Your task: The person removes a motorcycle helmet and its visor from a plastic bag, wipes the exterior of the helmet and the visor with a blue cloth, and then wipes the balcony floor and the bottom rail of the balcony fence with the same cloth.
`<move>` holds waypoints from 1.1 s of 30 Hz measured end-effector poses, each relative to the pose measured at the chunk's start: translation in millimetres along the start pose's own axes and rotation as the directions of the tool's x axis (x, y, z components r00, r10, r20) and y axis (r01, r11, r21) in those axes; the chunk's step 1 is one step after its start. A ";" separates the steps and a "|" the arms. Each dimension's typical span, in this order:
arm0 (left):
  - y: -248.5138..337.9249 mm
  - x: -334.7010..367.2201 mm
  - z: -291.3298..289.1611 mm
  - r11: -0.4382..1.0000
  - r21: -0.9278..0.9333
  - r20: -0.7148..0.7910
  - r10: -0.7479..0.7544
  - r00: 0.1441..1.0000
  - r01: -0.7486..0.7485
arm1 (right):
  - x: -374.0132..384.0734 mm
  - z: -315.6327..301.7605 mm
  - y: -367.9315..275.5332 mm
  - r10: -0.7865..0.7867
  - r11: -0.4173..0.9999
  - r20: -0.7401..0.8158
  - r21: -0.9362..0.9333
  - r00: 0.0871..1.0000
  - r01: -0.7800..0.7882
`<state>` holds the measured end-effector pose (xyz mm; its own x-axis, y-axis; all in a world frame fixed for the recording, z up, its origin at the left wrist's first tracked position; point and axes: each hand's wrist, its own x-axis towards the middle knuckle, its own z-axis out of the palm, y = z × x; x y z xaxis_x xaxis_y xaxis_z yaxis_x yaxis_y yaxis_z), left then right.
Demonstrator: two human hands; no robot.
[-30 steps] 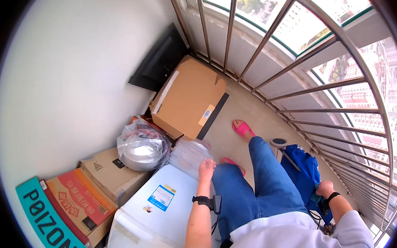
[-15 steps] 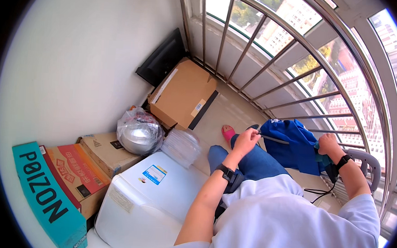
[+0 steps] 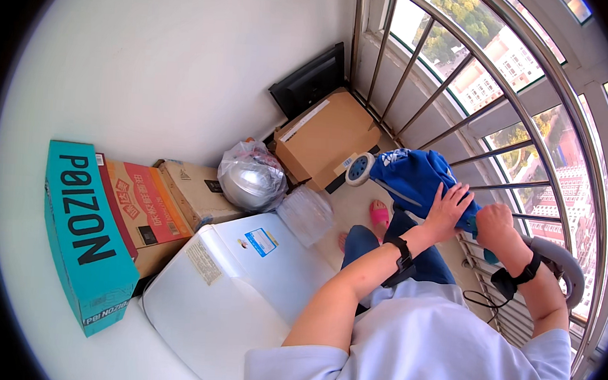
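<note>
Blue cloth (image 3: 416, 179), perhaps a garment, with white markings and a grey strip, is held up in front of my legs. My left hand (image 3: 447, 211) rests on it with its fingers stretched and apart. Beside it, my right hand (image 3: 497, 226) is closed in a fist at the cloth's near right end. A teal piece (image 3: 490, 256) shows just below that fist; what it belongs to is hidden. At the cloth's far left end is a white round piece with a blue, holed face (image 3: 360, 168); whether it is attached to the cloth I cannot tell.
A metal railing (image 3: 514, 109) runs along the windows, with a grey curved handle (image 3: 572, 272) near my right arm. To the left are a white appliance (image 3: 256, 295), a teal box (image 3: 88, 239), cardboard boxes (image 3: 325, 132), a bagged metal bowl (image 3: 252, 180) and a black panel (image 3: 310, 82).
My left hand has gone from a pinch at the cloth's left edge to lying spread on it, close to my right hand. The round piece has come into sight. The view has shifted.
</note>
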<state>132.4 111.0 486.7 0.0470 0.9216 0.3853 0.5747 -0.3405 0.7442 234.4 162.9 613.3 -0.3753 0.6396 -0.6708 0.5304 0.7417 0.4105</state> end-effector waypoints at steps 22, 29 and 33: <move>-42.7 -9.0 -255.9 0.958 -0.268 -0.762 -0.274 0.586 0.100 | 18.5 -61.3 -31.3 0.101 0.316 -0.480 0.846 0.871 0.430; -11.3 17.7 -327.3 0.967 -0.253 -0.828 -0.207 0.521 -0.019 | 102.9 -93.8 9.1 0.191 0.208 -0.752 0.659 0.631 0.723; -25.8 38.3 -367.9 0.971 -0.232 -0.875 -0.183 0.448 -0.057 | 106.2 -157.7 13.4 0.057 0.153 -0.850 0.525 0.523 0.837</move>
<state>-181.2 86.6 682.9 -0.7992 0.3117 0.5139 0.3657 -0.4262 0.8274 81.8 272.6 645.0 -0.8124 0.5485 0.1980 0.1660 0.5430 -0.8231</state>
